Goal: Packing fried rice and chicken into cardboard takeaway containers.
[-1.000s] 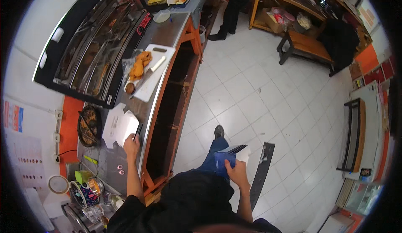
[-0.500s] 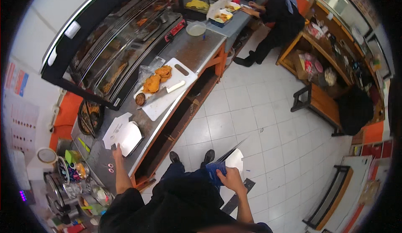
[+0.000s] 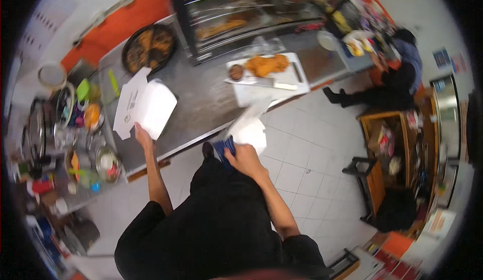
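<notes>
Takeaway food shop: glass display case (image 3: 261, 13), steel counter (image 3: 201, 104), fried food (image 3: 266, 65).

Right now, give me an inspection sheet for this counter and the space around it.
Surface: steel counter, partly bare.
Job's things: white takeaway box on paper; white sheet and dark blue item.
Clutter: containers at left; cutting board with fried food and knife.
Hands: left hand touches the box; right hand holds the sheet.
Cables: nothing seen.
Surroundings: display case, tiled floor, another person.

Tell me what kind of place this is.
Probably a takeaway food counter or small eatery kitchen: a glass display case of cooked food, fried pieces on a white cutting board, and a steel counter.
</notes>
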